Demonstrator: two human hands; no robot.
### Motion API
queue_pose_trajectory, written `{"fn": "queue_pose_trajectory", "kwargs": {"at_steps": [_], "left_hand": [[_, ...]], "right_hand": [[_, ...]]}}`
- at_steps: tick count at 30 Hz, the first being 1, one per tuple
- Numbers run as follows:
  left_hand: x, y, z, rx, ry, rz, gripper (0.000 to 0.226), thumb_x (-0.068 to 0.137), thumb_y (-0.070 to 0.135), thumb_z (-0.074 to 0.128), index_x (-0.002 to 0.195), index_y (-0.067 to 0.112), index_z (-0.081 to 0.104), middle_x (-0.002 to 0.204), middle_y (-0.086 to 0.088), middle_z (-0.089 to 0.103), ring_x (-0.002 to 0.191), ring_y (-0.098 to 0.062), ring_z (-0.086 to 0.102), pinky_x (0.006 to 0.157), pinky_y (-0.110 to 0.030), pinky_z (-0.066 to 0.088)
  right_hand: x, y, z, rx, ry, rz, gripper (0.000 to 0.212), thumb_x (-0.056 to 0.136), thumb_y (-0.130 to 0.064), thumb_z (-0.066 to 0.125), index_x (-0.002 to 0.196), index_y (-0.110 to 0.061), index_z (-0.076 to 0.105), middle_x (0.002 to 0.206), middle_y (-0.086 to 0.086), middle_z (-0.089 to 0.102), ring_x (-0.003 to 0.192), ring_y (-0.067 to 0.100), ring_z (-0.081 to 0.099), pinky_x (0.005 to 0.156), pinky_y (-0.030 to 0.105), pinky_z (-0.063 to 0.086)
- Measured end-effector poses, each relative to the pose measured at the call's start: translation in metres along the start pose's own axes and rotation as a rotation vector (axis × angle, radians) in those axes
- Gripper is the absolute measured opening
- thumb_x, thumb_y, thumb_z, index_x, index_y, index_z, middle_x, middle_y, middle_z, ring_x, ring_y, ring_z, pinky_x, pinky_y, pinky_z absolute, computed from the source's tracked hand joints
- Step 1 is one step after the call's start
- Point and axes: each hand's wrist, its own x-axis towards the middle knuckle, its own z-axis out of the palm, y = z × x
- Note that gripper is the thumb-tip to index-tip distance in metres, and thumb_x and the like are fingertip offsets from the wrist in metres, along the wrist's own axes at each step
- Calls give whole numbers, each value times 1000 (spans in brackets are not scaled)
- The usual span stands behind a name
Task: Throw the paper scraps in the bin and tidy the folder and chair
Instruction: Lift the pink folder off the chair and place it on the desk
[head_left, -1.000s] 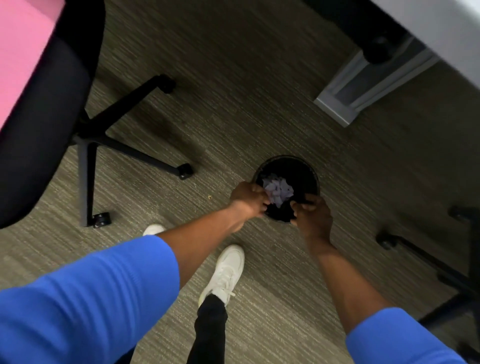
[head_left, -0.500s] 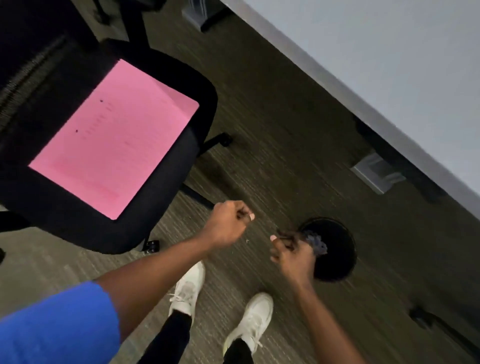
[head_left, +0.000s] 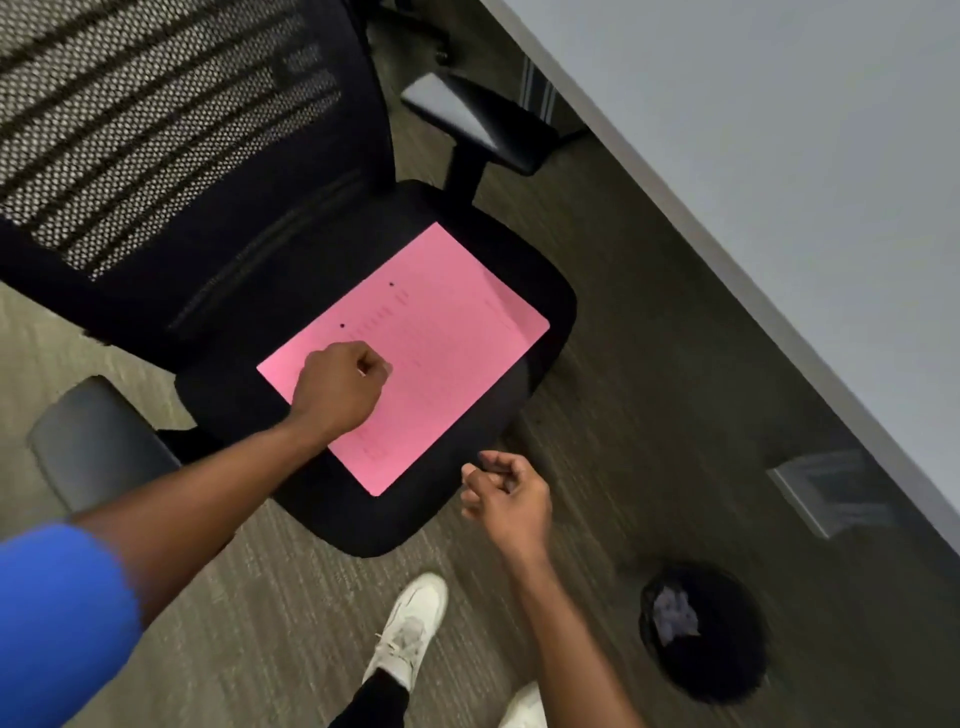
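From my remote station I log the following. The pink folder (head_left: 415, 353) lies flat on the black seat of the office chair (head_left: 540, 291), its long axis running from 7 o'clock to 1 o'clock in the head view. The chair's mesh backrest (head_left: 156, 104) fills the 10 o'clock sector; one armrest (head_left: 472, 122) stands at 12 o'clock, the other armrest (head_left: 88, 441) at 9 o'clock.

The left hand (head_left: 337, 392) is positioned over the near-left part of the folder, fingers curled into a loose fist. I cannot tell whether the fingertips pinch anything or whether the hand touches the folder surface. The right hand (head_left: 506, 499) hovers off the seat's front edge, just beside the folder's near corner, at roughly 5 o'clock from it. Its fingers are curled inward with the thumb against them; nothing is visible in the grasp.

The round black bin (head_left: 722, 670) stands on the carpet at 4 o'clock, well apart from the chair. Crumpled grey paper scraps (head_left: 675, 618) lie inside it. A pale desk surface (head_left: 779, 130) spans the 1 to 3 o'clock sector. A white shoe (head_left: 410, 629) rests on the carpet at 6 o'clock.
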Motion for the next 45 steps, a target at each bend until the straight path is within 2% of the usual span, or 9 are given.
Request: {"fn": "queue_pose_trajectory", "kwargs": {"at_steps": [5, 8, 10, 15, 20, 24, 30, 37, 45], "left_hand": [[27, -29, -26, 356, 6, -54, 66, 90, 47, 78, 139, 8, 59, 145, -15, 50, 138, -33, 44, 108, -51, 52], [42, -40, -36, 428, -51, -125, 100, 81, 61, 80, 152, 3, 39, 155, -21, 42, 146, -39, 40, 116, -55, 45], [47, -47, -38, 396, -72, -140, 107, 79, 63, 82, 153, 3, 34, 154, -22, 46, 143, -41, 47, 117, -55, 43], [50, -54, -38, 262, -54, -196, 93, 82, 54, 83, 149, 6, 39, 146, -19, 54, 136, -40, 54, 114, -56, 45], [35, -49, -42, 276, -18, -185, 68, 87, 43, 83, 138, 7, 54, 134, -17, 66, 124, -38, 64, 106, -52, 53], [10, -47, -43, 125, -91, -196, 42, 89, 36, 81, 123, 14, 67, 117, -9, 76, 103, -32, 73, 89, -43, 62], [-33, -44, -34, 40, -146, -155, 39, 87, 25, 84, 121, 20, 66, 114, 1, 76, 90, -16, 66, 73, -29, 51], [-101, -28, -26, 10, -144, -173, 35, 91, 37, 78, 116, 35, 54, 98, 17, 63, 80, -2, 63, 62, -28, 54], [-171, 38, -38, -112, -131, -112, 28, 95, 34, 75, 114, 37, 54, 101, 17, 67, 81, 0, 67, 57, -19, 51]], "right_hand": [[-1, -17, 29, -40, -63, 50, 32, 89, -16, 84, 116, -14, 65, 84, 9, 76, 72, 18, 72, 65, 35, 65], [3, -23, 46, -77, -54, 65, 41, 89, -19, 85, 122, -15, 60, 93, 6, 78, 83, 17, 76, 71, 37, 68], [3, -25, 54, -43, -37, 73, 47, 89, -19, 85, 125, -16, 56, 98, 9, 78, 90, 20, 78, 75, 40, 69], [4, -30, 67, -35, 9, 90, 49, 91, -17, 83, 127, -17, 51, 105, 12, 76, 95, 24, 78, 82, 44, 68], [1, -33, 53, -150, 76, 61, 47, 91, -18, 83, 126, -15, 52, 106, 13, 77, 90, 24, 77, 61, 30, 64], [-7, -31, 32, -271, 103, 17, 49, 89, -9, 80, 133, -6, 58, 117, 11, 77, 104, 27, 75, 94, 50, 62], [-35, -41, -10, -405, 128, -25, 51, 88, -5, 79, 135, -10, 60, 129, 5, 74, 122, 24, 70, 105, 47, 57], [-89, -56, -58, -421, 140, -80, 45, 85, -1, 79, 122, -22, 65, 105, -12, 77, 97, 9, 73, 72, 19, 51], [-153, -83, -119, -367, 148, -47, 49, 86, -4, 81, 125, -28, 63, 114, -13, 75, 107, 9, 72, 99, 40, 61]]}}
